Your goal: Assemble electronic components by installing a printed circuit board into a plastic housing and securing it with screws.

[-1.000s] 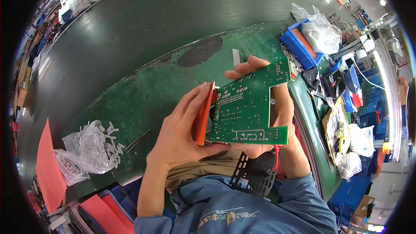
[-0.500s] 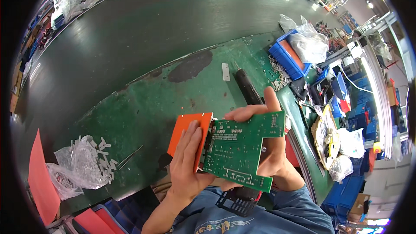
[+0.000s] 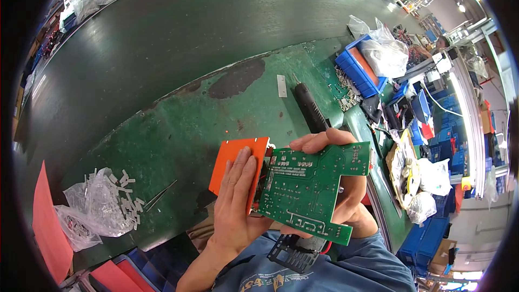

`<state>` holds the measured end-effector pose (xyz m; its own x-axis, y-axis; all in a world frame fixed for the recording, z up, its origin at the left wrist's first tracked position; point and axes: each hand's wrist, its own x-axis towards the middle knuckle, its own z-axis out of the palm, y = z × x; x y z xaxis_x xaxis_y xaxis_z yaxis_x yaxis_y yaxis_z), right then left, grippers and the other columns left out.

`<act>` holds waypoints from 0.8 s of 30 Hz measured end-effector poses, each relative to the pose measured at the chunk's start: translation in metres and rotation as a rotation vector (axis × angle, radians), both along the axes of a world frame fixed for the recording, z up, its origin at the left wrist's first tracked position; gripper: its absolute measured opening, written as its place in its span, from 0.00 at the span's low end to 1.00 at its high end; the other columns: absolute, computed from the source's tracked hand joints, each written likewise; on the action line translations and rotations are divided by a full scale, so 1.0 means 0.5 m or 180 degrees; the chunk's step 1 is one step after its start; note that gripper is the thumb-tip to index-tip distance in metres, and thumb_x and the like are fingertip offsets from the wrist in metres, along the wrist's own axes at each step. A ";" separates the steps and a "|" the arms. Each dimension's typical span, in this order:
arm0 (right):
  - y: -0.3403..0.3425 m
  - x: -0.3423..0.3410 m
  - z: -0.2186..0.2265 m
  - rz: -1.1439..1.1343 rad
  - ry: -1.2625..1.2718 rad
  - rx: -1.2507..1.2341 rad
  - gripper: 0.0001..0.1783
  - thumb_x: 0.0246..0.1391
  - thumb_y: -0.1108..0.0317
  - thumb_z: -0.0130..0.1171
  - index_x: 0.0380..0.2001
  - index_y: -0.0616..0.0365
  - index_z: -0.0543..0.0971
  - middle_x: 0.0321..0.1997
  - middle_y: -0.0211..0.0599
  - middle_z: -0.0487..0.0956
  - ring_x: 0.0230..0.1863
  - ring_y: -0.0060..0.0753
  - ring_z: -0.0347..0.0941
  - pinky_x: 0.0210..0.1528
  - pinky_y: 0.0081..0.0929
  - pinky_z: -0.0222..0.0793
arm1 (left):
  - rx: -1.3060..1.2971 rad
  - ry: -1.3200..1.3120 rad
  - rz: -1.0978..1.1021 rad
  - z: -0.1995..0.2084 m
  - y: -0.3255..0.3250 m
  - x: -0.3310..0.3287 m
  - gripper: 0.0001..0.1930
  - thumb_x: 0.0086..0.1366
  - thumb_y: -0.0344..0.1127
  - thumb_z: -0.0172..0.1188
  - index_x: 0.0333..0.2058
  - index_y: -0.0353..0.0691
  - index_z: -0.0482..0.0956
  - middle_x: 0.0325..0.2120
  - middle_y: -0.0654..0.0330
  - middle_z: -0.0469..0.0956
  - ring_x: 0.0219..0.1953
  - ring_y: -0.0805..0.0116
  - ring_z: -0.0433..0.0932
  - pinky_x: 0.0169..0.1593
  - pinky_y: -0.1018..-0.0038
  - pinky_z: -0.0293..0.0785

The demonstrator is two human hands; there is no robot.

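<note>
A green circuit board [image 3: 303, 184] with solder joints and a cut-out on its right side is held over the bench, joined at its left edge to an orange panel [image 3: 227, 157]. My left hand [image 3: 232, 211] grips the panel, its fingers laid along the orange face and its thumb toward the board. From behind and the right, my right hand [image 3: 352, 194] holds the board, with fingers curled over its far edge. A black slotted bracket [image 3: 292, 254] hangs beneath the board near my shirt, with a red wire beside it. What lies between board and panel is mostly hidden.
Beyond my right hand lies a black electric screwdriver [image 3: 309, 107] beside a small pale plate [image 3: 281, 86]. Tweezers [image 3: 160, 194] and a clear bag of small white pieces [image 3: 105, 205] are at left. A blue bin [image 3: 357, 71] stands far right near scattered metal parts.
The board has shifted slightly right. My right fingers have closed down over its far edge, where the thumb and fingers stood spread before. My left hand keeps its hold.
</note>
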<state>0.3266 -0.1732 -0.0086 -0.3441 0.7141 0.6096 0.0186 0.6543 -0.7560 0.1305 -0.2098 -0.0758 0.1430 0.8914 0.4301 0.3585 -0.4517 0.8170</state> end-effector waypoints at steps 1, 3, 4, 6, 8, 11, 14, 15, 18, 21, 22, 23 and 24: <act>-0.002 -0.003 0.009 0.0040 0.0089 -0.0194 0.73 0.25 0.63 0.91 0.73 0.65 0.54 0.60 0.48 0.70 0.64 0.51 0.71 0.62 0.47 0.73 | 0.0023 -0.0024 -0.0018 0.001 0.001 -0.002 0.44 0.52 0.33 0.75 0.67 0.30 0.66 0.67 0.39 0.68 0.69 0.43 0.69 0.71 0.47 0.64; -0.003 -0.005 0.010 0.0156 0.0324 -0.0537 0.74 0.24 0.71 0.91 0.74 0.60 0.53 0.62 0.46 0.70 0.67 0.49 0.69 0.66 0.47 0.70 | 0.0034 -0.0044 -0.0028 0.001 0.004 -0.005 0.45 0.52 0.34 0.76 0.68 0.31 0.65 0.67 0.39 0.68 0.69 0.43 0.68 0.71 0.47 0.63; -0.002 -0.006 0.007 0.0159 0.0324 -0.0546 0.74 0.24 0.71 0.91 0.74 0.60 0.53 0.62 0.46 0.70 0.67 0.49 0.69 0.66 0.47 0.70 | 0.0027 -0.0059 -0.0038 0.001 0.004 -0.006 0.46 0.51 0.34 0.76 0.68 0.31 0.65 0.67 0.39 0.68 0.69 0.43 0.68 0.71 0.47 0.63; -0.001 -0.007 0.005 0.0144 0.0384 -0.0544 0.75 0.22 0.71 0.91 0.74 0.60 0.53 0.62 0.45 0.70 0.67 0.49 0.69 0.67 0.48 0.70 | 0.0011 -0.0078 -0.0049 0.003 0.005 -0.007 0.47 0.50 0.35 0.77 0.68 0.31 0.65 0.67 0.39 0.68 0.69 0.43 0.68 0.71 0.47 0.63; 0.002 -0.006 0.004 0.0144 0.0376 -0.0507 0.75 0.22 0.70 0.91 0.74 0.60 0.53 0.62 0.45 0.70 0.67 0.49 0.69 0.67 0.48 0.69 | -0.0029 -0.0089 -0.0104 0.007 0.006 -0.008 0.48 0.50 0.35 0.77 0.68 0.31 0.65 0.68 0.40 0.67 0.70 0.43 0.67 0.72 0.46 0.62; 0.002 -0.004 0.007 0.0141 0.0325 -0.0419 0.75 0.23 0.70 0.91 0.74 0.60 0.54 0.62 0.46 0.70 0.67 0.49 0.69 0.67 0.48 0.69 | -0.0053 -0.0067 -0.0113 0.003 0.004 -0.003 0.49 0.49 0.34 0.78 0.69 0.31 0.64 0.69 0.41 0.66 0.71 0.43 0.65 0.72 0.46 0.60; -0.002 -0.004 0.012 0.0048 0.0225 -0.0358 0.74 0.24 0.69 0.91 0.74 0.61 0.54 0.62 0.46 0.70 0.67 0.49 0.69 0.67 0.47 0.69 | -0.0122 0.0099 -0.0177 0.003 -0.004 -0.001 0.50 0.48 0.33 0.79 0.69 0.32 0.63 0.70 0.42 0.64 0.72 0.44 0.64 0.73 0.45 0.59; -0.003 -0.004 0.014 -0.0037 0.0173 -0.0343 0.74 0.24 0.69 0.91 0.74 0.61 0.54 0.62 0.47 0.70 0.67 0.49 0.69 0.67 0.47 0.69 | -0.0120 0.0096 -0.0184 0.003 -0.006 0.000 0.50 0.48 0.33 0.79 0.69 0.32 0.63 0.70 0.42 0.64 0.72 0.44 0.64 0.73 0.45 0.59; -0.011 0.001 0.012 -0.0245 0.0138 -0.0461 0.74 0.25 0.68 0.91 0.74 0.61 0.54 0.62 0.47 0.70 0.67 0.49 0.69 0.67 0.47 0.68 | -0.0163 0.0010 -0.0102 0.003 -0.009 0.003 0.52 0.47 0.33 0.80 0.70 0.33 0.62 0.70 0.42 0.63 0.72 0.44 0.63 0.73 0.45 0.59; -0.012 0.008 0.000 -0.0131 0.0321 -0.0398 0.74 0.23 0.67 0.92 0.73 0.62 0.55 0.61 0.47 0.71 0.66 0.50 0.70 0.66 0.47 0.69 | -0.0139 -0.0051 -0.0108 0.006 -0.009 0.006 0.52 0.46 0.33 0.80 0.70 0.33 0.63 0.70 0.42 0.64 0.72 0.44 0.64 0.73 0.45 0.59; -0.014 0.009 -0.001 -0.0029 0.0451 -0.0378 0.74 0.22 0.67 0.92 0.73 0.63 0.55 0.61 0.47 0.71 0.66 0.50 0.70 0.66 0.47 0.69 | -0.0144 -0.0072 -0.0096 0.008 -0.007 0.008 0.51 0.47 0.33 0.80 0.70 0.33 0.63 0.70 0.43 0.64 0.72 0.44 0.64 0.73 0.45 0.59; -0.006 0.014 0.002 0.0057 0.0323 -0.0242 0.73 0.22 0.67 0.92 0.72 0.64 0.56 0.60 0.48 0.71 0.65 0.51 0.71 0.66 0.47 0.70 | -0.0152 -0.0091 -0.0086 0.009 -0.007 0.009 0.51 0.47 0.33 0.80 0.69 0.33 0.63 0.69 0.43 0.64 0.71 0.44 0.65 0.73 0.46 0.59; 0.001 0.013 0.002 0.0050 0.0321 -0.0240 0.73 0.22 0.67 0.92 0.72 0.64 0.56 0.60 0.48 0.71 0.65 0.51 0.71 0.66 0.47 0.70 | -0.0151 -0.0093 -0.0093 0.007 -0.006 0.008 0.51 0.47 0.33 0.80 0.69 0.33 0.63 0.69 0.43 0.64 0.71 0.44 0.65 0.73 0.46 0.59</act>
<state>0.3333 -0.1727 -0.0074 -0.2952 0.7543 0.5865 -0.0698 0.5952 -0.8006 0.1346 -0.2129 -0.0724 0.1573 0.9064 0.3920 0.3215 -0.4223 0.8475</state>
